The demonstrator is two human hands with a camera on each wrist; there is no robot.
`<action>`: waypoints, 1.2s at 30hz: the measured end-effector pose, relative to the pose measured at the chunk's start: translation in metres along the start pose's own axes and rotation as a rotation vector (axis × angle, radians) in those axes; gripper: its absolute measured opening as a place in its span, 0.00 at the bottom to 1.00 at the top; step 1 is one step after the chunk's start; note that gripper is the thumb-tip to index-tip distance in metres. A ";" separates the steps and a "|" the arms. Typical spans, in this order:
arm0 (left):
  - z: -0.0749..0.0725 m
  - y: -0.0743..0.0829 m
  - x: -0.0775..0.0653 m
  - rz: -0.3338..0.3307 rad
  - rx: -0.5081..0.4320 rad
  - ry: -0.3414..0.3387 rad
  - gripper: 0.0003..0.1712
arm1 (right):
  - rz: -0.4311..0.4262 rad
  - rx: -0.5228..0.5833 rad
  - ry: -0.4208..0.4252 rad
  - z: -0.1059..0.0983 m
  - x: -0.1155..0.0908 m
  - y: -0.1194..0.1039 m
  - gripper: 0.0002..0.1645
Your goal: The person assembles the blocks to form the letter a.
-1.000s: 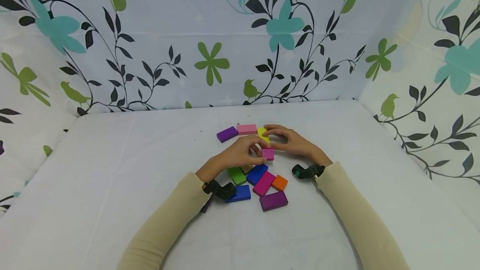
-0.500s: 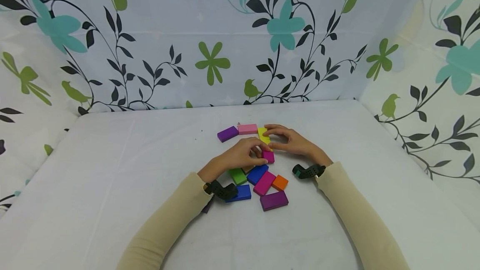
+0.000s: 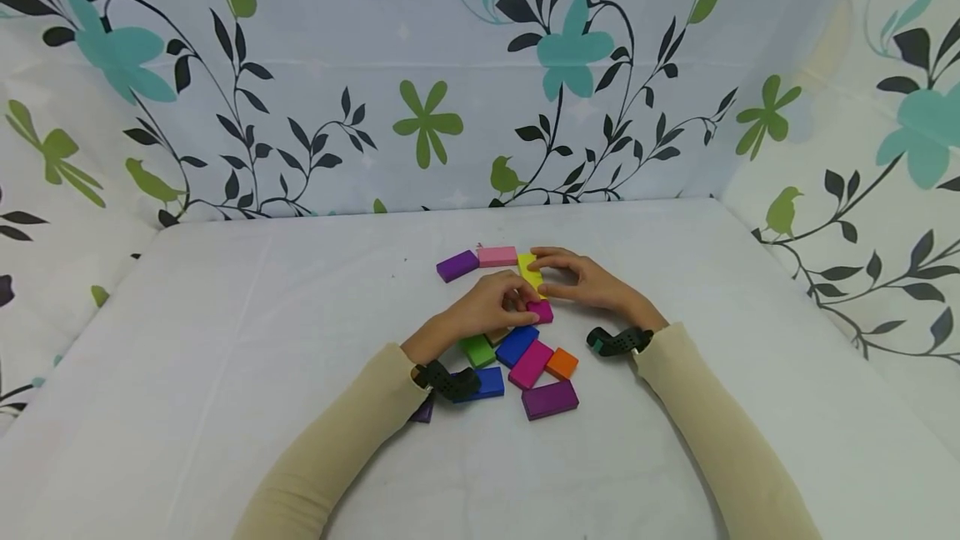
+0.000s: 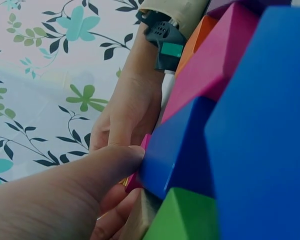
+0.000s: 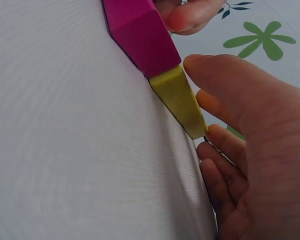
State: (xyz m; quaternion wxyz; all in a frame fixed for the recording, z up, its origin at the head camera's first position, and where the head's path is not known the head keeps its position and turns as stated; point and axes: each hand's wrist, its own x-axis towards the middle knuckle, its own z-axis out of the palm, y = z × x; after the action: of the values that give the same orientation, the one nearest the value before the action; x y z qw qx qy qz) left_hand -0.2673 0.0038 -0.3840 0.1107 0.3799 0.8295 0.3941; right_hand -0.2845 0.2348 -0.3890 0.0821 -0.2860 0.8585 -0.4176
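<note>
My left hand [image 3: 491,305] pinches a small magenta block [image 3: 543,312] between thumb and fingers. That block lies against the near end of a yellow block [image 3: 530,277]; in the right wrist view, the magenta block [image 5: 145,40] and the yellow block [image 5: 180,100] meet end to end on the white cloth. Around the yellow block curl the thumb and fingers of my right hand [image 3: 588,282], steadying it from the right. Beyond it, a pink block [image 3: 497,257] and a purple block [image 3: 457,266] continue the curved row to the left.
Close below the left hand lie loose blocks: green [image 3: 477,350], blue [image 3: 517,346], magenta [image 3: 530,364], orange [image 3: 562,364], plum [image 3: 550,400] and another blue block [image 3: 491,382]. A dark block [image 3: 422,412] is partly under the left sleeve. Patterned cloth [image 3: 337,65] rises behind the table.
The small magenta block has come down and settled beside the yellow block's near end, still in my left hand. My right hand stays at the yellow block.
</note>
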 end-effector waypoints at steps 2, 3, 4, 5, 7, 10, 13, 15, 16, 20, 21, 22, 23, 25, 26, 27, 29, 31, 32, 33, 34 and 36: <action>0.001 0.000 0.001 -0.007 -0.001 0.010 0.15 | -0.003 0.002 -0.003 -0.001 -0.002 -0.009 0.25; 0.001 0.000 0.001 -0.009 -0.005 0.014 0.15 | -0.007 0.002 -0.005 -0.002 -0.003 -0.013 0.25; 0.002 0.000 0.000 -0.012 -0.005 0.017 0.14 | -0.012 0.002 -0.008 -0.003 -0.004 -0.017 0.25; 0.002 0.000 0.000 -0.013 -0.009 0.020 0.14 | -0.014 0.003 -0.009 -0.003 -0.005 -0.019 0.25; 0.002 0.000 0.000 -0.010 -0.012 0.024 0.14 | -0.020 0.005 -0.011 -0.003 -0.005 -0.020 0.26; 0.001 -0.001 -0.001 -0.003 -0.018 0.027 0.14 | -0.016 0.020 -0.014 -0.003 -0.005 -0.020 0.27; 0.000 -0.001 -0.001 0.005 -0.021 0.028 0.14 | -0.005 0.033 -0.018 -0.003 -0.004 -0.018 0.28; 0.000 -0.001 -0.001 0.009 -0.022 0.028 0.13 | -0.002 0.034 -0.021 -0.003 -0.005 -0.019 0.29; 0.000 -0.001 -0.001 0.010 -0.022 0.028 0.13 | -0.002 0.035 -0.023 -0.003 -0.005 -0.019 0.29; 0.000 -0.001 0.000 0.010 -0.021 0.019 0.13 | -0.006 0.027 -0.027 -0.003 -0.004 -0.017 0.30; -0.001 -0.001 0.000 0.010 -0.019 0.016 0.13 | -0.004 0.025 -0.026 -0.003 -0.004 -0.013 0.31; -0.001 -0.001 0.001 0.009 -0.017 0.010 0.13 | -0.001 0.020 -0.022 -0.003 -0.003 -0.009 0.31; -0.001 0.000 0.001 0.010 -0.019 0.003 0.13 | 0.002 0.015 -0.018 -0.003 -0.003 -0.004 0.31; -0.001 0.002 0.003 0.016 -0.021 -0.010 0.13 | 0.006 0.011 -0.008 -0.004 -0.001 0.007 0.32; -0.002 0.002 0.003 0.023 -0.020 -0.017 0.13 | 0.008 0.015 -0.003 -0.004 0.000 0.013 0.32; -0.002 0.003 0.003 0.032 -0.021 -0.024 0.13 | 0.007 0.018 0.001 -0.004 0.000 0.016 0.32; -0.003 0.003 0.003 0.051 -0.018 -0.035 0.13 | 0.002 0.032 0.003 -0.005 0.000 0.020 0.31; -0.005 0.003 0.001 0.056 -0.008 -0.042 0.12 | -0.009 0.042 -0.005 -0.005 0.001 0.021 0.31; -0.006 0.003 0.000 0.055 -0.005 -0.045 0.12 | -0.016 0.046 -0.010 -0.004 0.001 0.022 0.31; -0.007 0.003 -0.002 0.054 -0.002 -0.048 0.12 | -0.021 0.047 -0.015 -0.004 0.001 0.022 0.31; -0.008 0.003 -0.003 0.050 0.004 -0.048 0.12 | -0.026 0.051 -0.019 -0.004 0.002 0.022 0.31; -0.011 0.003 -0.006 0.043 0.018 -0.043 0.11 | -0.030 0.049 -0.024 -0.003 0.003 0.021 0.31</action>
State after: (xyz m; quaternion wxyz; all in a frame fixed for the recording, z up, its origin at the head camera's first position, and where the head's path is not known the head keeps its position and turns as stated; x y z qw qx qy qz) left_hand -0.2666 -0.0056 -0.3753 0.1167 0.4070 0.8222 0.3803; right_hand -0.2970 0.2461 -0.4029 0.0932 -0.3020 0.8425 -0.4363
